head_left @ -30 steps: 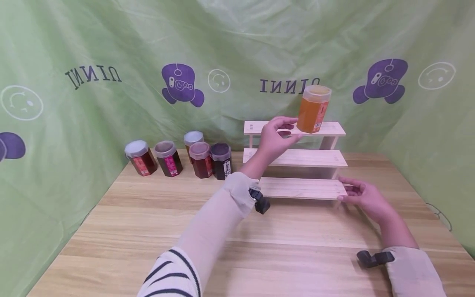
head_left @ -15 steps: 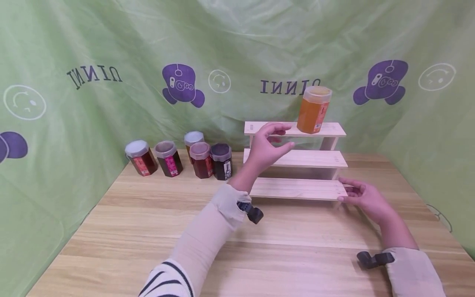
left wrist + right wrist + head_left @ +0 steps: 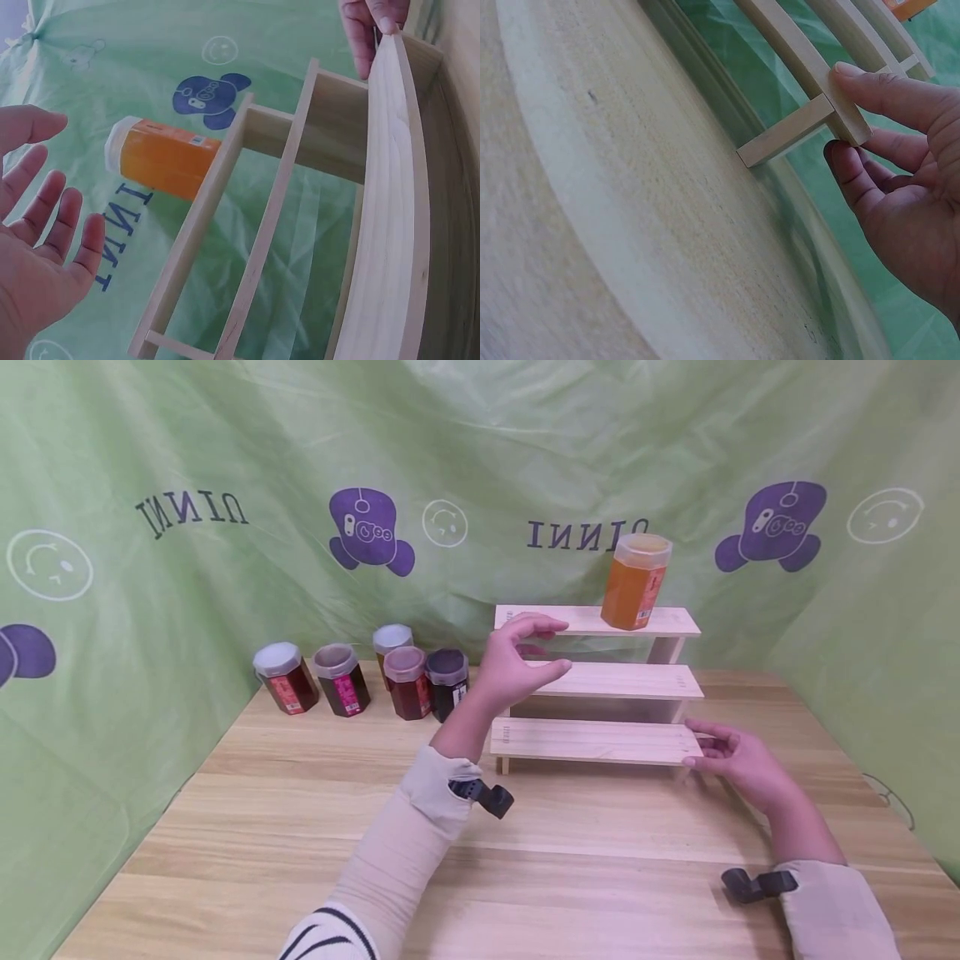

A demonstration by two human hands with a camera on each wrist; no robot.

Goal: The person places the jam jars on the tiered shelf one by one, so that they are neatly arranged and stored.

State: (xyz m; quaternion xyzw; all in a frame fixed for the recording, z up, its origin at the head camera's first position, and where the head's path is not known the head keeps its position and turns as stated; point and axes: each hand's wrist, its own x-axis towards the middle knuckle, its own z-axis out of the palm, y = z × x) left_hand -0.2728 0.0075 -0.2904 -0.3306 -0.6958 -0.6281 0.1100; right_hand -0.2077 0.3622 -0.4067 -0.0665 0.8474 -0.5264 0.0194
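An orange jar [image 3: 632, 589] with a clear lid and red label stands upright near the right end of the top tier of a pale wooden three-tier rack [image 3: 592, 739]. My left hand [image 3: 513, 664] holds nothing, its fingers relaxed and thumb apart, in front of the rack's left side. In the left wrist view that open left hand [image 3: 45, 240] is apart from the orange jar [image 3: 165, 156]. My right hand [image 3: 742, 764] pinches the right end of the lowest shelf. The right wrist view shows thumb and fingers of the right hand [image 3: 907, 161] on either side of that shelf board [image 3: 802, 56].
Several lidded jars stand at the back left of the wooden table [image 3: 300, 827]: a red one [image 3: 287, 681], a dark one with a pink label [image 3: 342, 682], a dark red one [image 3: 408, 685] and a black one [image 3: 447, 681]. A green printed cloth [image 3: 480, 460] hangs behind.
My left hand has let go of the orange jar and drawn back left and downward, away from it. The jar stays on the top tier; the right hand keeps its place on the rack.
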